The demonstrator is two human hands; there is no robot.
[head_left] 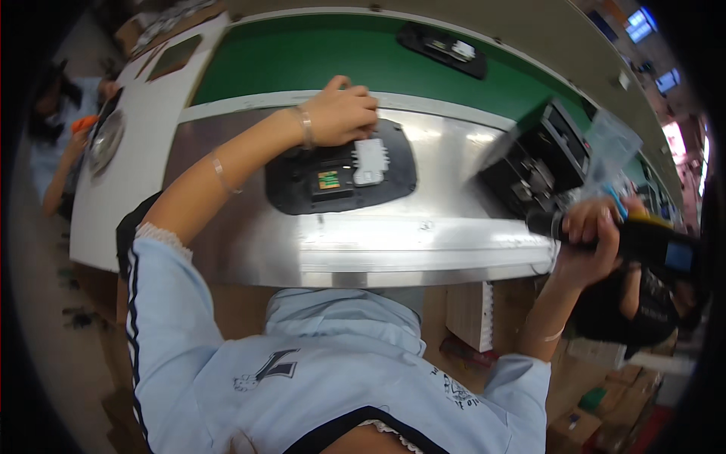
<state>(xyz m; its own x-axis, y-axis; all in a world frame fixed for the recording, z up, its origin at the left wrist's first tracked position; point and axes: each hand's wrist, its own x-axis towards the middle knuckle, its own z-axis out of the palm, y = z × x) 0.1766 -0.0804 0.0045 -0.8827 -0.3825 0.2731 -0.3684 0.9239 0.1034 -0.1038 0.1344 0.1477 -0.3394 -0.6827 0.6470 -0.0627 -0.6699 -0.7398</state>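
Where the pale blue shirt (227,408) lies nearest, dark lettering and small printed figures mark its front. Right hand (594,234): closed round a dark cylinder (541,224); what it joins beyond is unclear. Metal tabletop (227,250): shiny. Black panel (291,185): flat on the tabletop, left of the right hand, bearing a white part (370,161) and small green-and-gold board (329,180); probably light, stiff, rather slippery, best held by the rounded rim, the board likely fragile; no brand or label legible. Left hand (344,113): at the panel's far edge, fingers bent; grip cannot be told. Black box (522,151): rightward. Farthest: second black panel (420,45), on a green surface (302,53).
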